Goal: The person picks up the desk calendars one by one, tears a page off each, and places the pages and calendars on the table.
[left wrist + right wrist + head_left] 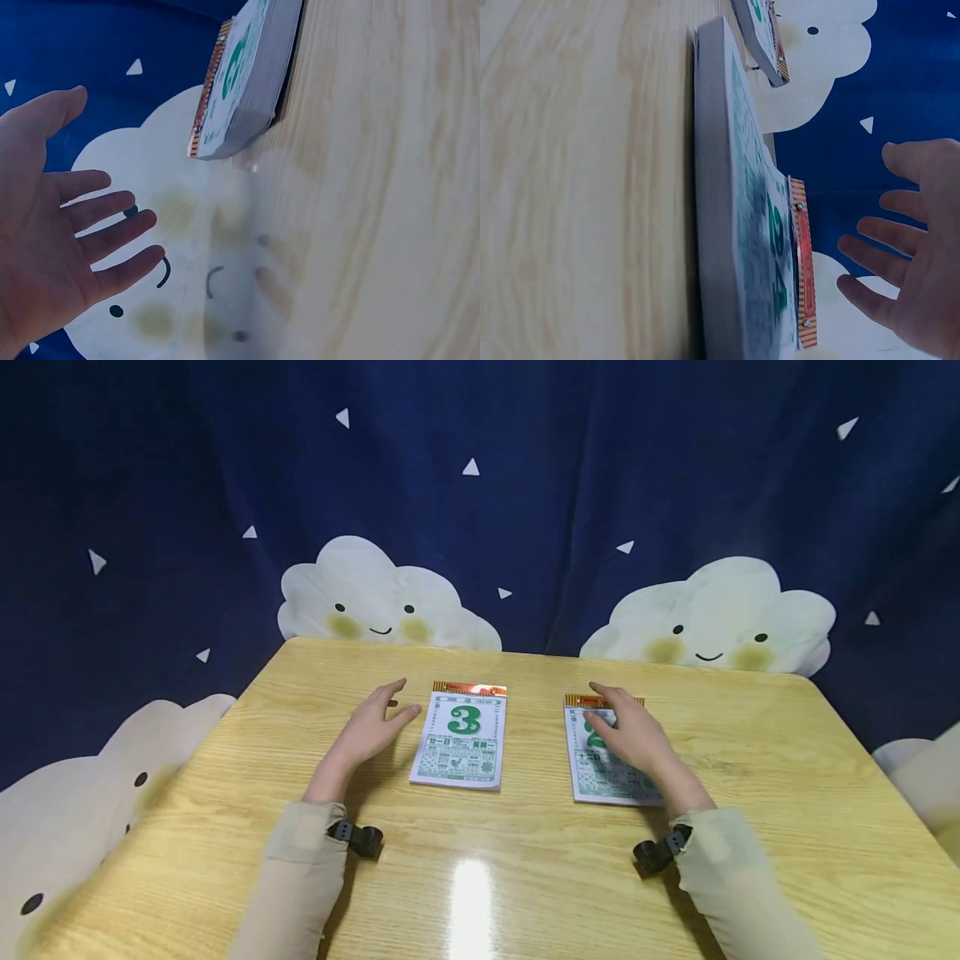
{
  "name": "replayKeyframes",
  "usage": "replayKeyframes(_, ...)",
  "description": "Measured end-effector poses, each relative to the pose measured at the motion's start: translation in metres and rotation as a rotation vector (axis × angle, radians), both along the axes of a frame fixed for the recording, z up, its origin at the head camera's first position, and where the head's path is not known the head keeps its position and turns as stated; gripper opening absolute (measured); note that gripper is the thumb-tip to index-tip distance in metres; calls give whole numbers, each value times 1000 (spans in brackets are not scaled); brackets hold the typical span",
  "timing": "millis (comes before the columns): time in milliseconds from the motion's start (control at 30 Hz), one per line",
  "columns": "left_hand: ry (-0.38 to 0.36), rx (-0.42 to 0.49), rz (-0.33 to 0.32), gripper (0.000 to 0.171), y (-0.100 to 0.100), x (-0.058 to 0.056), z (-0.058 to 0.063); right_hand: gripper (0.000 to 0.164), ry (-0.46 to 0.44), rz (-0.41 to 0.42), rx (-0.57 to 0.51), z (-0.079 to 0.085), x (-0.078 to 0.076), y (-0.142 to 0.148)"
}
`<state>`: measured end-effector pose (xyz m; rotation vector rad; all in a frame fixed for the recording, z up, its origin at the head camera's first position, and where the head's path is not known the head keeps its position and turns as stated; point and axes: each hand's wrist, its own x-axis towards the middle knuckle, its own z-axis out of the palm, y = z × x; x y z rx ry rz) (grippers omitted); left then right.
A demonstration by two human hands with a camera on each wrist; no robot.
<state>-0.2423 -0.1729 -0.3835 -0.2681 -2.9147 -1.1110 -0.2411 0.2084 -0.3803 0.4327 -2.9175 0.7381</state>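
Observation:
Two thick tear-off calendars with green print and red-and-gold header strips lie on the wooden table. The left calendar (459,760) shows a large green 3; in the left wrist view its thick page edge (264,97) faces me. Just left of it hovers my left hand (369,727), fingers extended and holding nothing. The right calendar (611,785) is partly covered in the head view by my right hand (632,731), which is above it with straight, spread fingers. In the right wrist view a big green number shows on this calendar (761,225), and the palm is bare.
The pale wooden table (420,877) has a bright light reflection near its front. Behind it hangs a dark blue curtain (525,527) with white triangles and smiling clouds. Each wrist wears a small black camera, one on the left (358,839) and one on the right (660,852).

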Motion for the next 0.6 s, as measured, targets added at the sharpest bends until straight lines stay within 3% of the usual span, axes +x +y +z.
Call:
replayKeyframes(400, 34, 98, 38, 59, 10, -3, -10, 51, -85, 11, -253, -13, 3, -16)
replayKeyframes(600, -29, 241, 67, 58, 13, -2, -13, 49, -105, -31, -296, -15, 2, -26)
